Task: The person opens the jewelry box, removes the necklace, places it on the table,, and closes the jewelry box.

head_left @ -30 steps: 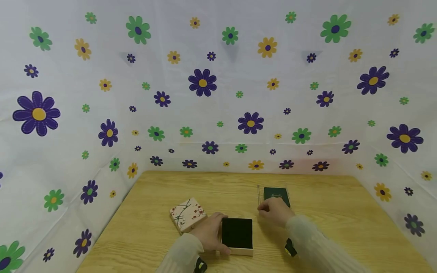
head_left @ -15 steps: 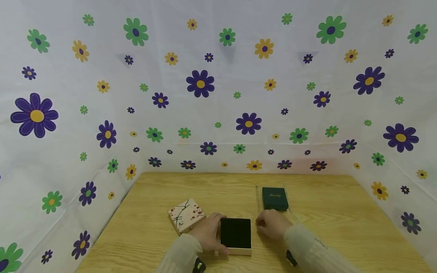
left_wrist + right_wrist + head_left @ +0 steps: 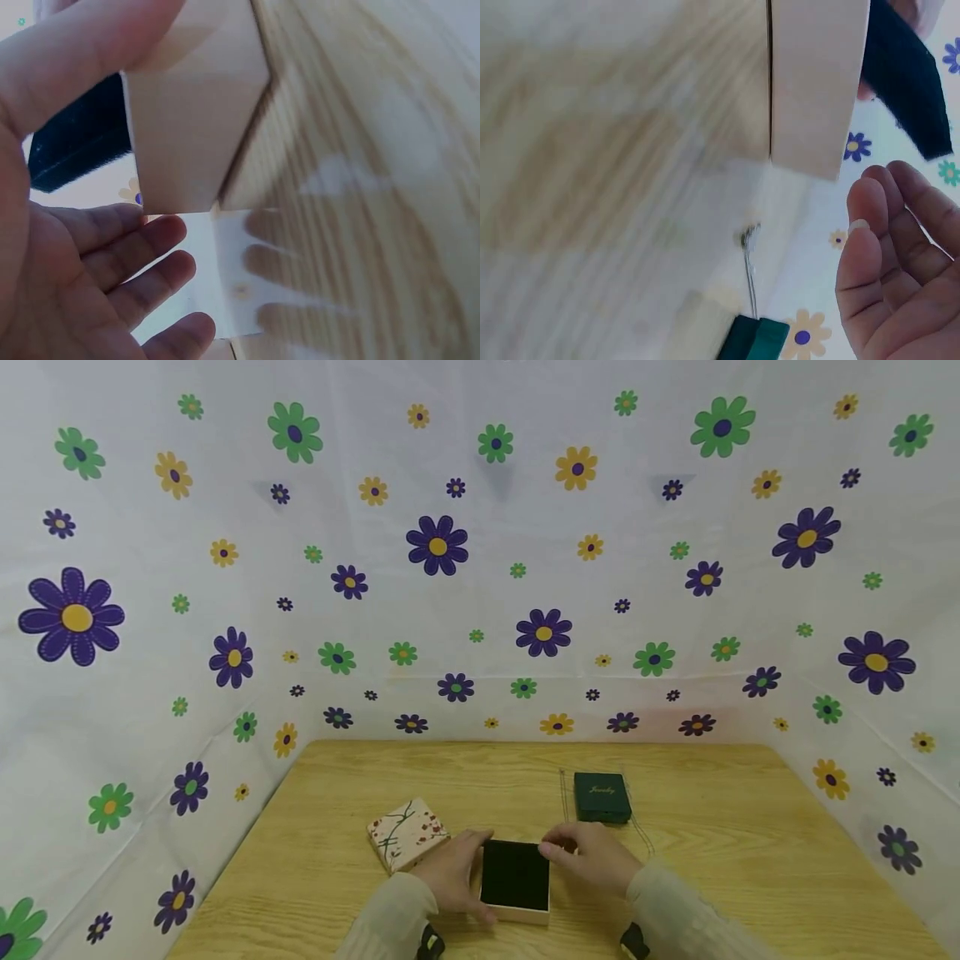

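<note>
A shallow open box (image 3: 517, 914) with pale sides stands on the table. Its black velvety pad (image 3: 515, 874) fills the opening; in the right wrist view the pad (image 3: 915, 82) slants up above the rim. My left hand (image 3: 452, 872) grips the box from the left, thumb at the front and index finger at the back corner. At the pad's back right corner is my right hand (image 3: 588, 853), fingers loosely bent and thumb near the index finger. Nothing shows between those fingertips in the right wrist view. Beyond it lies a green jewelry box (image 3: 602, 797).
Thin silvery chains (image 3: 564, 793) run along both sides of the green box. A lid with a red-blossom branch print (image 3: 408, 833) lies left of my left hand, partly behind it. Flower-patterned white cloth (image 3: 480, 585) walls the wooden table (image 3: 337, 760) at back and sides.
My right hand has come back from the green box and moved left to the pad's corner, its fingers loosening. My left hand has stayed on the open box.
</note>
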`<state>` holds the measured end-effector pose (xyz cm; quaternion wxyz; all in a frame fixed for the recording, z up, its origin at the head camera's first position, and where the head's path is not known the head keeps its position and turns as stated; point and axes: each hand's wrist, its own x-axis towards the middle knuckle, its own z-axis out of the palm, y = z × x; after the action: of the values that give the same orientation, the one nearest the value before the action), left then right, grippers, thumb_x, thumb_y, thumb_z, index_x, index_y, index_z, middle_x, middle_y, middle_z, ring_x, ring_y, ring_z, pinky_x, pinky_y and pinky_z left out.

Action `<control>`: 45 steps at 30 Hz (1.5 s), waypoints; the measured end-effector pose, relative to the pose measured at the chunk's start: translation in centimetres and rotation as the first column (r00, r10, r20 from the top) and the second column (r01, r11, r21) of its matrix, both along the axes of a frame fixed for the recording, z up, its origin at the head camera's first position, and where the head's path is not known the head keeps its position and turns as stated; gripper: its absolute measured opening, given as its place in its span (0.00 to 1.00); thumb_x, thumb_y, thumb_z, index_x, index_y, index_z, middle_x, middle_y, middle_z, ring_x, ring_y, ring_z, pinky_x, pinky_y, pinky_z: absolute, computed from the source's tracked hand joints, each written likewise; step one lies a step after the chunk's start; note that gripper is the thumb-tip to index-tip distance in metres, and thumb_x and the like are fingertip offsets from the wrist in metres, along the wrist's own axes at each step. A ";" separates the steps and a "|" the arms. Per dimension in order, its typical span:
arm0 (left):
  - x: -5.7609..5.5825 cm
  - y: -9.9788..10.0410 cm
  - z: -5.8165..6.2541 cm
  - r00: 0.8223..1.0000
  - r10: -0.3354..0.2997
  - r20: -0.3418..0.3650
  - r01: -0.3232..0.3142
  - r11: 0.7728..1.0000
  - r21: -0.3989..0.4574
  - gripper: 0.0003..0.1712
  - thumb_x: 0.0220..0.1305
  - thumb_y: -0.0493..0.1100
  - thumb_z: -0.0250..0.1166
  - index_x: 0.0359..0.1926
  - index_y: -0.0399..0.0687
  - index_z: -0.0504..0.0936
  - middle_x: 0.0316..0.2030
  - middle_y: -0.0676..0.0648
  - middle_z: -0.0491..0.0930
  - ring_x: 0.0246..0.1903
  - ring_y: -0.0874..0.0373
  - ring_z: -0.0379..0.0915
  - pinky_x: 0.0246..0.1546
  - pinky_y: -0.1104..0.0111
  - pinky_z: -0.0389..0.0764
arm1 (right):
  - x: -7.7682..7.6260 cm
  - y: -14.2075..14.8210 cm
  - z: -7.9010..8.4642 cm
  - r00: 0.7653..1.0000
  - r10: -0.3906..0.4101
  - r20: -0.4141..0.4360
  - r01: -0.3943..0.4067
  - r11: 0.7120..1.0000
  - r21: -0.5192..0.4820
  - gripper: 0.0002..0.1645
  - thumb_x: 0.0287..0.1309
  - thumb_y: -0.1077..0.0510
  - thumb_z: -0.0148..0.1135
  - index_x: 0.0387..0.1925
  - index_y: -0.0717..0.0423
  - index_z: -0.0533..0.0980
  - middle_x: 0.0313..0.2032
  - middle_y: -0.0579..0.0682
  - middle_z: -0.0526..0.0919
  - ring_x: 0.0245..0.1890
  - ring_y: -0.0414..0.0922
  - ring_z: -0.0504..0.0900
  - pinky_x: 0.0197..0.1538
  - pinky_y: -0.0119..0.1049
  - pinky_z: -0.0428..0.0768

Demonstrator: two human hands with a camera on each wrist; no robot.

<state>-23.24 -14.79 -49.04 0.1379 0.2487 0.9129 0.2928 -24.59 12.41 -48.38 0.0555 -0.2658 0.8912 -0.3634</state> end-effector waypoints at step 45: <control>0.9 -0.2 -0.6 1.000 0.013 -0.025 -0.011 0.998 0.055 0.60 0.28 0.62 0.83 0.64 0.48 0.67 0.57 0.51 0.71 0.58 0.54 0.66 0.61 0.54 0.67 | 0.7 -0.5 0.0 0.968 0.123 0.217 -0.066 0.965 -0.254 0.14 0.66 0.53 0.59 0.51 0.52 0.75 0.28 0.49 0.81 0.28 0.49 0.80 0.31 0.40 0.80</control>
<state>-22.38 -15.00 -49.67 0.1177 0.2506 0.9077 0.3154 -23.86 11.95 -48.36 0.1430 -0.2690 0.8133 -0.4957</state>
